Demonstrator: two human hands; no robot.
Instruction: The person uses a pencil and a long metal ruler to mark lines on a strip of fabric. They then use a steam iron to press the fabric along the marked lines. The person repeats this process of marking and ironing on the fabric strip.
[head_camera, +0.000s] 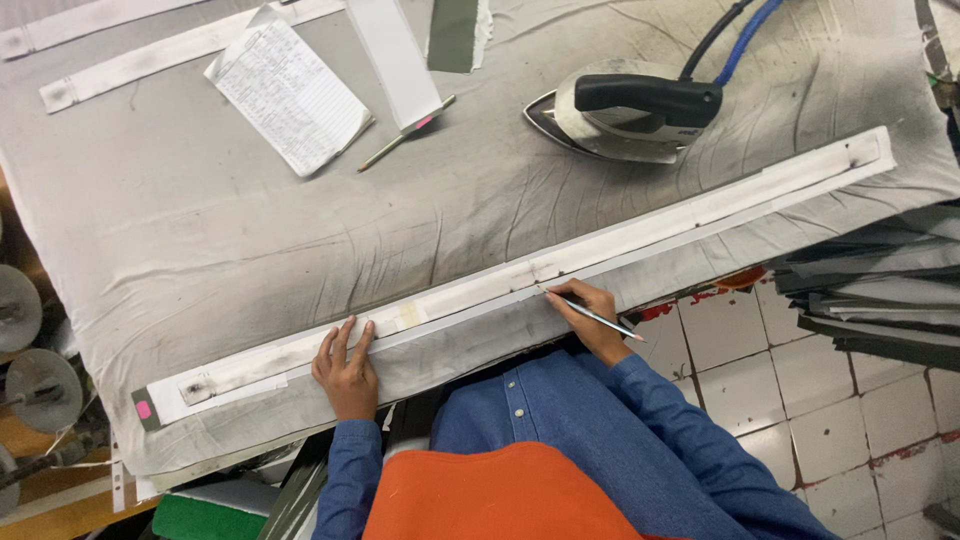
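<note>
A long white strip (700, 205) lies diagonally along the near edge of the padded grey ironing table (250, 250), with a stiff cream template on top of it. My left hand (345, 368) presses flat on the strip's left part, fingers spread. My right hand (590, 318) grips a thin silver pencil (600, 318) whose tip touches the strip's lower edge near the middle. My sleeves are blue denim.
A steam iron (625, 112) with black handle and hoses rests at the back right. A lined paper sheet (288, 92), another pencil (405, 133) and more white strips (150, 55) lie at the back. Dark stacked fabric (880, 290) sits right, over tiled floor.
</note>
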